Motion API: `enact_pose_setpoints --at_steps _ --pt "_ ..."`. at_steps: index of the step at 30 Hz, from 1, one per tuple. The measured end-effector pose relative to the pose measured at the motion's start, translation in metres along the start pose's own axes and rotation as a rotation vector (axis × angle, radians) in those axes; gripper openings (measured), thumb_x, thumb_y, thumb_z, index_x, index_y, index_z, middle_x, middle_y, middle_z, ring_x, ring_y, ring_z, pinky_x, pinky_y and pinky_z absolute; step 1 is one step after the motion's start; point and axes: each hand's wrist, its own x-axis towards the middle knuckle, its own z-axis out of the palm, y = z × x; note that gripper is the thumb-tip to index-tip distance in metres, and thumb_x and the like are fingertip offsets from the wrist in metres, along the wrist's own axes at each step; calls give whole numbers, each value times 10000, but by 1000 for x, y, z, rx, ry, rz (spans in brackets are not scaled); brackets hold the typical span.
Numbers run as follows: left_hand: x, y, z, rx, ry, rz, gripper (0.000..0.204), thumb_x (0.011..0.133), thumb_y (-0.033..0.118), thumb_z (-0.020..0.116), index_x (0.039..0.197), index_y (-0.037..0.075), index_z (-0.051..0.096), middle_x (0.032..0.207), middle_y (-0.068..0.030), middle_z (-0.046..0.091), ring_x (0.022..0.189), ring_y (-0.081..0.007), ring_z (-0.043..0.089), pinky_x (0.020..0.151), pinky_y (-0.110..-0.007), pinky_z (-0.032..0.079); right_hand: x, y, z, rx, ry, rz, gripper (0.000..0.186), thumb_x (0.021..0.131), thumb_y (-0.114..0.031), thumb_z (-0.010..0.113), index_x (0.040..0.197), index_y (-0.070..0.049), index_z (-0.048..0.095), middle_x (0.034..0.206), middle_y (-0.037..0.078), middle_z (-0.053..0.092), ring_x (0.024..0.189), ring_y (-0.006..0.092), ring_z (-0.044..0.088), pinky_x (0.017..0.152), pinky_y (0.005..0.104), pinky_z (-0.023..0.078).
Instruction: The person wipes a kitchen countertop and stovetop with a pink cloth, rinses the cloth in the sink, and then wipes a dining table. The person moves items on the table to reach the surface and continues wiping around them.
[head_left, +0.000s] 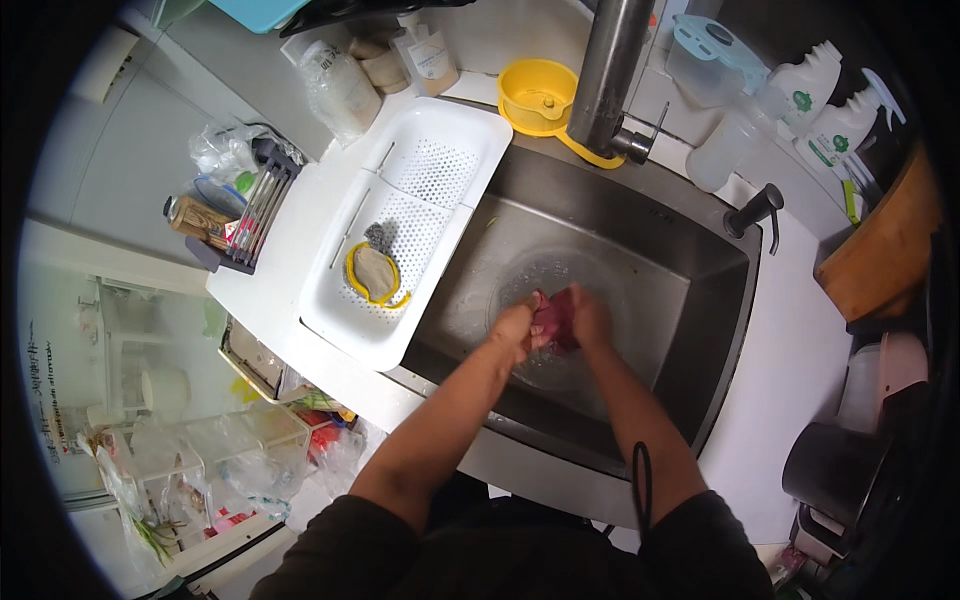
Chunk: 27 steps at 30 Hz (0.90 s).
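Both of my hands are over the steel sink (640, 270), close together around a dark red, soft-looking piece (557, 318). Whether it is meat or cloth I cannot tell. My left hand (516, 328) has its fingers closed on its left side. On the other side, my right hand (590, 318) grips it, slightly blurred and with its fingers partly hidden. Beneath them a clear round bowl (505, 275) with water and bubbles sits on the sink's bottom.
A white perforated drain basket (420, 215) spans the sink's left side, holding a yellow-rimmed strainer (372, 274). Behind stand the faucet (603, 80) and a yellow basin (535, 90). A soap dispenser (755, 212) and spray bottles (838, 130) are at right. A knife rack (255, 210) stands left.
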Motion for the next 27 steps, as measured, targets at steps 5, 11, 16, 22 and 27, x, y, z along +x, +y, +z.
enact_pose_setpoints --at_steps 5,11,16,22,27 --pt "-26 33 -21 -88 -144 -79 682 868 467 424 1384 112 156 1418 -154 140 1257 -407 192 946 -602 262 -6 33 21 -473 -456 -260 395 856 -343 463 964 21 573 967 216 595 921 330 581 780 429 451" --pt "-7 1 -12 -47 -64 -294 699 856 502 435 1390 152 151 1432 -165 97 1270 -422 163 938 -635 244 -20 -17 -3 -490 -340 -16 385 764 -363 604 947 -25 583 940 179 608 918 278 592 767 370 465" --pt "48 -32 -39 -102 -431 104 432 893 469 362 1167 151 465 1163 -114 500 1063 -277 475 830 -481 419 -56 -73 -10 200 -339 -324 274 773 -289 632 814 -22 582 809 140 591 753 254 586 682 330 457" --pt "26 -30 -14 -142 -421 238 202 878 257 448 962 111 560 929 -77 593 794 -188 579 642 -329 474 -57 -76 -3 126 7 -430 287 803 -298 576 660 -49 568 699 143 559 635 317 554 553 374 429" --pt "-8 -10 18 -69 91 95 247 829 249 550 997 72 518 878 -89 589 740 -223 588 688 -340 488 0 9 8 203 -62 50 317 862 -317 490 802 -40 630 786 186 599 678 331 571 635 393 437"
